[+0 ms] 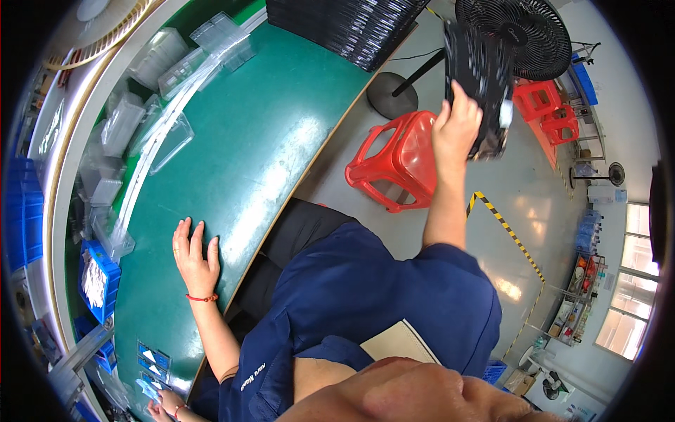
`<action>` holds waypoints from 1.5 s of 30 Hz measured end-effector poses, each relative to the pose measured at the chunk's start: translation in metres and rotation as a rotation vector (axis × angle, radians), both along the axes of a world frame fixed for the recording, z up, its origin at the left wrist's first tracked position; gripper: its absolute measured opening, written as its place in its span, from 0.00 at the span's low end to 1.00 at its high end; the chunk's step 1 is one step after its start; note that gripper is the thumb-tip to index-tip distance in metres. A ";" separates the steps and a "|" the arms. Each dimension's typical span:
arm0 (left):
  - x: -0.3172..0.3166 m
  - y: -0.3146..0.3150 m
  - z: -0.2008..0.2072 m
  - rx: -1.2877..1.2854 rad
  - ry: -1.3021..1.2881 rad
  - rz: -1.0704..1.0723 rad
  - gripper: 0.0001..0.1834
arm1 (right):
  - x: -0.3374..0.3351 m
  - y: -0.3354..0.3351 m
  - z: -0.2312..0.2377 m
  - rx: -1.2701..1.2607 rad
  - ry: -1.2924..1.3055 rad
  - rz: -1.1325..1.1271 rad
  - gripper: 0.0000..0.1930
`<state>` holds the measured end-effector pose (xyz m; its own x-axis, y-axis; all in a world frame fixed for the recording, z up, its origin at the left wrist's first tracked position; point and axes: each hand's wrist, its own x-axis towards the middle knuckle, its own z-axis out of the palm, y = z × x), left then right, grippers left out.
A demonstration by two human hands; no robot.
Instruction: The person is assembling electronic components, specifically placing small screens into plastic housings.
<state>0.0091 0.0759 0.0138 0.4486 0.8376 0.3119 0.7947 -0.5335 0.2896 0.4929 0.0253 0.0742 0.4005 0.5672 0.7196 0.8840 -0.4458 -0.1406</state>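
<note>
My left hand (197,260) lies flat on the green tabletop (260,141), fingers stretched out with nothing under or in them that I can see. Out to the right, beyond the table edge, my right hand (457,126) grips a black plastic tray (478,84) by its near side. The tray is held up over the floor, in front of a standing fan, and is smeared by motion. Whether it is one tray or a few together I cannot tell. A tall stack of similar black trays (344,32) stands at the far end of the table.
A red stool (404,162) stands beside the table, near the black fan (517,35). Clear plastic boxes (123,123) line the table's left side, with a blue bin (100,281) below them. At the lower left, another person's hand (169,404) holds something light blue near dark cards (153,360).
</note>
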 end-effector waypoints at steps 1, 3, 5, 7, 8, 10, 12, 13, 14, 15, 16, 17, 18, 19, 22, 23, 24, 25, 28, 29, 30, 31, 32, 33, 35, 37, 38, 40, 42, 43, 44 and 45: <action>0.000 0.000 0.000 0.002 0.009 0.000 0.19 | 0.009 -0.013 -0.029 -0.028 0.061 -0.124 0.20; 0.000 -0.002 -0.001 0.011 0.005 0.001 0.18 | 0.031 -0.025 -0.091 -0.070 0.117 -0.327 0.19; 0.000 -0.003 0.000 0.004 0.016 0.007 0.18 | 0.053 -0.025 -0.145 -0.157 0.215 -0.460 0.18; 0.001 -0.001 0.001 0.003 0.024 0.008 0.18 | 0.072 -0.023 -0.200 -0.290 0.311 -0.550 0.16; 0.003 0.001 0.001 0.002 0.025 -0.007 0.18 | 0.087 -0.026 -0.232 -0.358 0.347 -0.602 0.15; 0.003 0.002 0.000 0.020 0.057 0.007 0.18 | 0.092 -0.026 -0.271 -0.440 0.437 -0.583 0.15; 0.002 -0.005 0.000 0.066 0.133 0.033 0.17 | 0.079 -0.020 -0.281 -0.468 0.514 -0.572 0.14; 0.000 -0.016 0.001 0.066 0.149 0.065 0.17 | 0.062 -0.011 -0.273 -0.479 0.520 -0.537 0.14; 0.001 -0.023 -0.001 0.075 0.181 0.130 0.17 | 0.053 -0.006 -0.268 -0.424 0.400 -0.441 0.15; 0.003 -0.030 -0.004 0.086 0.212 0.196 0.17 | 0.045 -0.003 -0.267 -0.364 0.281 -0.344 0.16; 0.004 -0.039 -0.006 0.083 0.214 0.256 0.17 | 0.037 -0.002 -0.276 -0.336 0.298 -0.191 0.17; 0.002 -0.045 -0.015 0.086 0.185 0.296 0.17 | 0.022 0.003 -0.284 -0.439 0.377 -0.098 0.17; 0.001 -0.049 -0.021 0.075 0.165 0.336 0.17 | 0.004 0.004 -0.294 -0.457 0.478 0.080 0.16; 0.002 -0.052 -0.025 0.063 0.141 0.369 0.17 | -0.013 0.003 -0.308 -0.412 0.554 0.282 0.13; 0.005 -0.057 -0.021 0.057 0.104 0.420 0.16 | -0.068 0.002 -0.320 -0.663 0.737 0.553 0.11; 0.007 -0.056 -0.019 0.062 0.066 0.418 0.15 | -0.082 0.000 -0.323 -0.753 0.794 0.606 0.12; 0.008 -0.054 -0.019 0.069 0.061 0.435 0.15 | -0.094 -0.002 -0.333 -0.786 0.788 0.669 0.12; 0.008 -0.054 -0.018 0.094 0.041 0.416 0.15 | -0.105 -0.002 -0.339 -0.911 0.782 0.729 0.12; 0.004 -0.053 -0.022 0.128 0.012 0.407 0.14 | -0.131 -0.010 -0.341 -1.047 0.753 0.853 0.13; 0.003 -0.052 -0.024 0.131 0.004 0.401 0.14 | -0.135 -0.011 -0.343 -1.106 0.754 0.900 0.13; 0.003 -0.051 -0.025 0.132 0.003 0.405 0.14 | -0.138 -0.011 -0.346 -1.126 0.899 0.856 0.12; 0.002 -0.052 -0.025 0.129 0.004 0.403 0.14 | -0.137 -0.014 -0.348 -1.128 0.902 0.853 0.12; 0.002 -0.051 -0.026 0.144 -0.008 0.400 0.14 | -0.133 -0.014 -0.350 -1.107 0.902 0.849 0.12; 0.002 -0.049 -0.026 0.159 -0.019 0.394 0.14 | -0.130 -0.012 -0.352 -1.087 0.902 0.843 0.12; 0.001 -0.050 -0.027 0.166 -0.016 0.383 0.14 | -0.126 -0.015 -0.351 -1.126 0.819 0.768 0.13; 0.001 -0.048 -0.028 0.164 -0.046 0.394 0.13 | -0.119 -0.023 -0.346 -1.151 0.810 0.757 0.12; -0.001 -0.048 -0.030 0.171 -0.038 0.390 0.13 | -0.117 -0.028 -0.354 -1.147 0.820 0.747 0.12; -0.003 -0.049 -0.030 0.165 -0.045 0.380 0.13 | -0.115 -0.038 -0.365 -1.194 0.877 0.655 0.13; -0.002 -0.050 -0.031 0.158 -0.054 0.378 0.13 | -0.109 -0.044 -0.372 -1.213 0.922 0.600 0.13; 0.000 -0.050 -0.029 0.161 -0.061 0.381 0.13 | -0.107 -0.048 -0.374 -1.232 0.960 0.555 0.13; 0.001 -0.049 -0.028 0.168 -0.070 0.384 0.13 | -0.103 -0.050 -0.385 -1.187 0.975 0.514 0.17; 0.001 -0.050 -0.028 0.166 -0.073 0.382 0.13 | -0.099 -0.053 -0.396 -1.187 0.974 0.510 0.17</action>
